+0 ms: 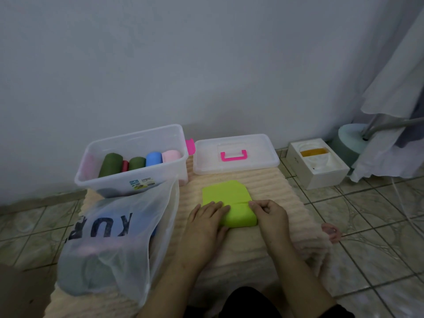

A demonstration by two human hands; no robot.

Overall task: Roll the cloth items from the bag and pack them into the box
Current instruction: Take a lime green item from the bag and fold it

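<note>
Cloth, lime green, lay on the ribbed cream mat in front of the person, its near end turned up into a thick roll and its far part flat toward twelve o'clock. The left hand pressed on the roll's nine o'clock end with fingers nearly straight and together, laid flat over the fabric. The right hand sat at the roll's three o'clock end, fingers curled and gripping the rolled edge.

At about ten o'clock from the cloth stood the clear plastic box, holding upright rolls: two dark green, a thin red one, a blue one and a pink one. Its lid, clear with a pink handle, lay flat at twelve o'clock, just beyond the cloth. At eight o'clock, touching the box's near wall, slumped the translucent white bag with dark lettering; coloured fabric showed dimly through it.

At two o'clock, off the mat on the tiled floor, sat a white carton with a moulded insert, and pale drapery hung beyond it.
</note>
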